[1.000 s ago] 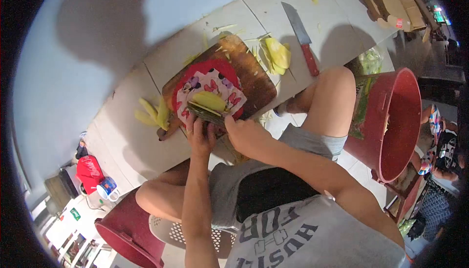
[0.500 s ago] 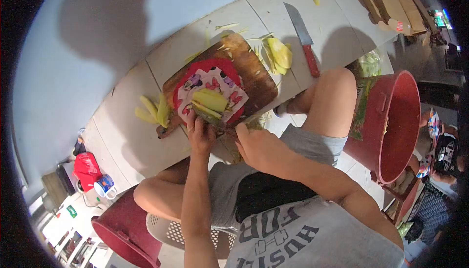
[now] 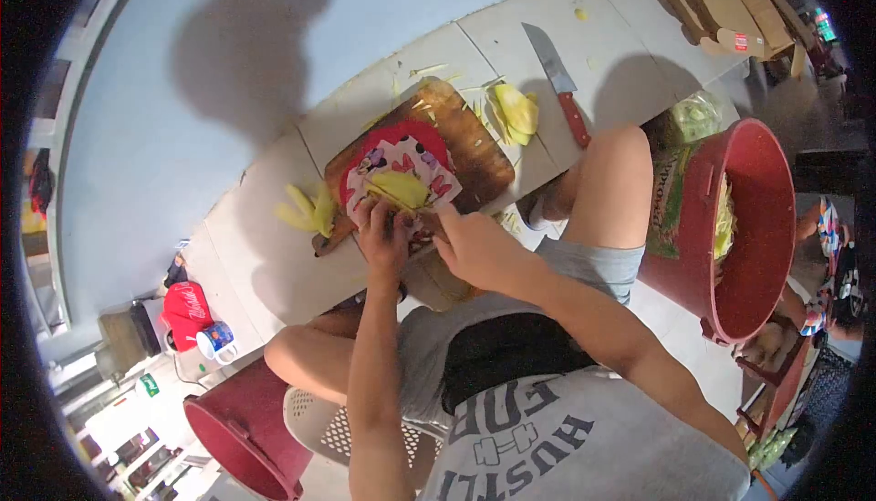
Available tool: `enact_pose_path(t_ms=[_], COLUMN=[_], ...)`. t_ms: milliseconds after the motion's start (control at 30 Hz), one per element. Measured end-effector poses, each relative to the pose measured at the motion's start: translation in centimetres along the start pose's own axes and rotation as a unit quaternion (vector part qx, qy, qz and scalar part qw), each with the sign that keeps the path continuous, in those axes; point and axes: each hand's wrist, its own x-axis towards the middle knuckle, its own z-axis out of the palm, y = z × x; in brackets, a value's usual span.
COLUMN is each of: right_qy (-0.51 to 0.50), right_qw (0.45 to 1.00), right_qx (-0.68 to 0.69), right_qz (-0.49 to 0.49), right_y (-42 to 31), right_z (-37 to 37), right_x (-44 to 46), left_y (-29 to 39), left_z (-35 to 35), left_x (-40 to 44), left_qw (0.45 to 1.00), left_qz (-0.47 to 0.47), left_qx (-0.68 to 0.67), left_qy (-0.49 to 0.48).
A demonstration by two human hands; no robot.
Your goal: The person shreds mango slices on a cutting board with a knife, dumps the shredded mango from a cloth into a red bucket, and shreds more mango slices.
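My left hand (image 3: 381,238) is closed around the lower edge of yellow-green fruit slices (image 3: 401,187), which lie on a white printed cloth (image 3: 388,156) with a red border. Just right of it, my right hand (image 3: 467,244) makes a fist close to the slices; what it grips is mostly hidden behind the fingers. Beneath the cloth is a wooden cutting board (image 3: 479,159) with thin shreds on it. More slices lie left of the board (image 3: 310,211) and right of it (image 3: 515,114). A red-handled knife (image 3: 564,90) rests farther right.
A red bucket (image 3: 753,273) with pale shreds inside stands at the right, beside a clear plastic bag (image 3: 696,116). Cardboard (image 3: 730,8) is at the far right corner. A red cap (image 3: 186,311), a mug (image 3: 215,341) and another red bucket (image 3: 251,428) are at lower left.
The view has shifted, so the board and slices appear slightly lower. My right hand has moved a little away from my left. My left hand stays at the slices.
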Motion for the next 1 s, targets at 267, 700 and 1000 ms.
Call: enact_pose_path(t_ms=[267,700,1000], right_qy=[0.074,0.062,0.022], right_qw=[0.994,0.988,1.0], right_qx=[0.068,0.122,-0.011], right_qz=[0.041,0.078,0.013], right_y=[3.9,6.8,4.9], right_z=[-2.0,-0.3,0.0], right_x=[-3.8,-5.7,-0.2], left_y=[3.7,2.1,1.0], left_z=[0.7,0.5,-1.0], left_x=[2.4,4.2,3.2], left_qw=[0.991,0.976,0.984], left_qz=[0.006,0.072,0.057], left_qx=[0.133,0.104,0.152], left_qy=[-0.002,-0.175,-0.07])
